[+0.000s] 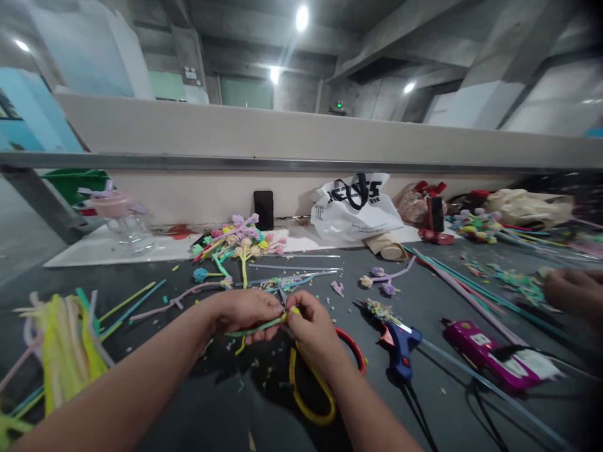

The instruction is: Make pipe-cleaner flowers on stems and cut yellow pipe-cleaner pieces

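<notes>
My left hand (242, 312) and my right hand (313, 326) meet over the dark table (188, 402), both pinched on a thin green pipe cleaner (257, 328) with a yellow-green tip between the fingertips. Under my right wrist lie scissors with a yellow handle loop (308, 402) and a red one (354, 348). Just beyond my hands lies a bunch of pipe-cleaner flowers (240, 242) in pink, purple and yellow.
A heap of yellow and green pipe cleaners (61, 351) lies left. A blue glue gun (400, 345) and a pink glue gun (490, 361) lie right. Another person's hand (572, 292) is at far right. A white bag (353, 207), a dark phone (264, 209) and a glass jar (122, 223) stand at the back.
</notes>
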